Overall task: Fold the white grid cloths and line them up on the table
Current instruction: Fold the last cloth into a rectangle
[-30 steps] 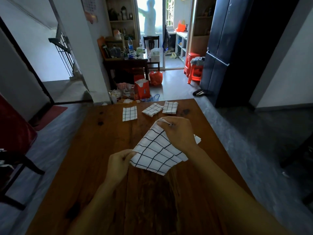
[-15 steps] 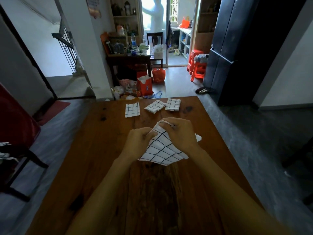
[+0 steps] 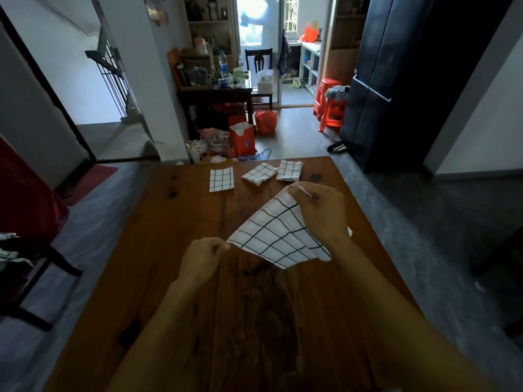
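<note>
Grid cloth point(image 3: 278, 234): held above the wooden table point(image 3: 175, 278), right of centre, stretched between both hands.
Left hand point(image 3: 201, 260): pinching the near-left corner.
Right hand point(image 3: 322, 212): fingers curled round the far corner.
Folded cloths: three along the far edge, left one point(image 3: 221, 179) apart, middle one point(image 3: 259, 173) askew, touching the right one point(image 3: 289, 170).

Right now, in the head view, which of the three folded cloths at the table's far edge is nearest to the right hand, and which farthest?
From the right hand:
1. Right cloth, just beyond it.
2. Middle cloth, tilted.
3. Left cloth, farthest.
</note>
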Demonstrator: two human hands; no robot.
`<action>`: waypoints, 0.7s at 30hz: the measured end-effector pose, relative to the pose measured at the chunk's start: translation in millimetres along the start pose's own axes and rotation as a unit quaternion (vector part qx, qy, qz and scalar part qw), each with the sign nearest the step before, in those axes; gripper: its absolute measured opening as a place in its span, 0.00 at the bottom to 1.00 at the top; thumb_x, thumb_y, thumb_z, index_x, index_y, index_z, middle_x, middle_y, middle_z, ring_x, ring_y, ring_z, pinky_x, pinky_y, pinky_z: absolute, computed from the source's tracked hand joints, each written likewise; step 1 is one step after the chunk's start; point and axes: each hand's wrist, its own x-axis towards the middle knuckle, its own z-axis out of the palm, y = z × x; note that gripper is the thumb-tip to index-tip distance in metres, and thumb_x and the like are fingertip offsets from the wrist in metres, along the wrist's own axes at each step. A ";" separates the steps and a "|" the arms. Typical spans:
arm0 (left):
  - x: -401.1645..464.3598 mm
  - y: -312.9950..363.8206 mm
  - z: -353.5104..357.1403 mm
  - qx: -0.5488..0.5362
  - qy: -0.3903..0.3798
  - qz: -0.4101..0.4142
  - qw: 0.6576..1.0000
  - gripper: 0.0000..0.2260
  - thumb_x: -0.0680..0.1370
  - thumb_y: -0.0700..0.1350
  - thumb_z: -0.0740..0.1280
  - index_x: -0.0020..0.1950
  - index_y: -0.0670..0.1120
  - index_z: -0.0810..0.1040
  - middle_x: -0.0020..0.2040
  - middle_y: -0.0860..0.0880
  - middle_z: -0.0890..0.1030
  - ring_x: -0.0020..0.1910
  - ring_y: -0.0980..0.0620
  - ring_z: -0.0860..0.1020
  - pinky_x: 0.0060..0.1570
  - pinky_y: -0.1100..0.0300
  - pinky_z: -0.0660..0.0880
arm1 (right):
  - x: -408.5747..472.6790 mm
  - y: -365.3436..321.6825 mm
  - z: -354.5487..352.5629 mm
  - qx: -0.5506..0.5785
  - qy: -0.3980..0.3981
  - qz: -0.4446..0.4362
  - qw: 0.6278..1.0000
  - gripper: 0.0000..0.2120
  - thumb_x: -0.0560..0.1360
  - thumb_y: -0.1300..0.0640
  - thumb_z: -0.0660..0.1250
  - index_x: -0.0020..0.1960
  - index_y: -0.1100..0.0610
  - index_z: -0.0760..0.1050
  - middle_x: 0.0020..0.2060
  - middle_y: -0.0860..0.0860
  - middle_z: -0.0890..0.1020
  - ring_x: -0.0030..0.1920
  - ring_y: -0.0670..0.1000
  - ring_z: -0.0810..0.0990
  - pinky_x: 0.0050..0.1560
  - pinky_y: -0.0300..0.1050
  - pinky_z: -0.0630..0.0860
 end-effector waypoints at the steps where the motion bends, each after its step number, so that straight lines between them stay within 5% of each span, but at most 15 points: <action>1: -0.3 -0.1 -2.5 0.013 0.014 -0.012 1.000 0.07 0.78 0.46 0.66 0.54 0.49 0.81 0.52 0.50 0.83 0.50 0.55 0.79 0.53 0.57 0.76 | 0.6 2.4 -0.6 -0.005 0.007 -0.004 1.000 0.06 0.77 0.57 0.69 0.49 0.55 0.85 0.41 0.44 0.85 0.42 0.37 0.80 0.44 0.29 0.73; 4: 2.3 15.7 -13.9 -0.047 0.049 0.014 0.998 0.19 0.76 0.51 0.69 0.65 0.49 0.75 0.61 0.50 0.79 0.59 0.54 0.76 0.60 0.53 0.74 | 0.0 8.7 1.3 -0.056 -0.032 -0.028 0.998 0.07 0.77 0.55 0.68 0.48 0.53 0.85 0.43 0.46 0.86 0.44 0.41 0.81 0.46 0.27 0.73; 7: 10.7 49.2 -22.3 -0.114 0.003 0.079 0.990 0.24 0.74 0.55 0.70 0.68 0.52 0.72 0.59 0.58 0.75 0.59 0.60 0.73 0.55 0.62 0.72 | -6.6 9.3 14.4 -0.072 -0.084 -0.048 0.993 0.06 0.76 0.56 0.69 0.49 0.52 0.85 0.45 0.46 0.86 0.44 0.42 0.82 0.47 0.32 0.75; 11: 21.2 62.1 -17.1 -0.124 -0.029 0.134 0.983 0.03 0.76 0.50 0.69 0.48 0.52 0.80 0.41 0.59 0.80 0.39 0.64 0.76 0.40 0.64 0.73 | -11.0 4.0 27.2 -0.049 -0.109 -0.054 0.991 0.06 0.76 0.57 0.69 0.49 0.53 0.85 0.45 0.46 0.86 0.44 0.42 0.83 0.47 0.39 0.78; 14: 22.2 47.1 -9.1 -0.141 -0.029 0.134 0.980 0.08 0.76 0.47 0.69 0.37 0.52 0.78 0.32 0.55 0.79 0.32 0.58 0.76 0.34 0.60 0.73 | -10.3 2.8 33.1 -0.036 -0.110 -0.044 0.992 0.05 0.76 0.58 0.70 0.49 0.54 0.85 0.46 0.47 0.86 0.46 0.43 0.82 0.48 0.35 0.77; 17: 24.0 31.5 -6.1 -0.141 -0.037 0.134 0.980 0.09 0.77 0.47 0.68 0.36 0.52 0.77 0.31 0.55 0.78 0.31 0.59 0.75 0.31 0.65 0.71 | -13.1 4.8 43.3 -0.025 -0.113 -0.021 0.993 0.06 0.76 0.59 0.70 0.49 0.55 0.85 0.46 0.47 0.86 0.46 0.42 0.82 0.48 0.32 0.76; 21: 29.8 6.3 -1.0 -0.123 -0.072 0.137 0.980 0.15 0.77 0.51 0.66 0.38 0.41 0.77 0.33 0.45 0.78 0.29 0.52 0.73 0.31 0.54 0.72 | -15.7 3.8 62.3 -0.023 -0.104 -0.009 0.994 0.06 0.76 0.60 0.69 0.49 0.55 0.85 0.45 0.41 0.83 0.46 0.38 0.81 0.48 0.32 0.76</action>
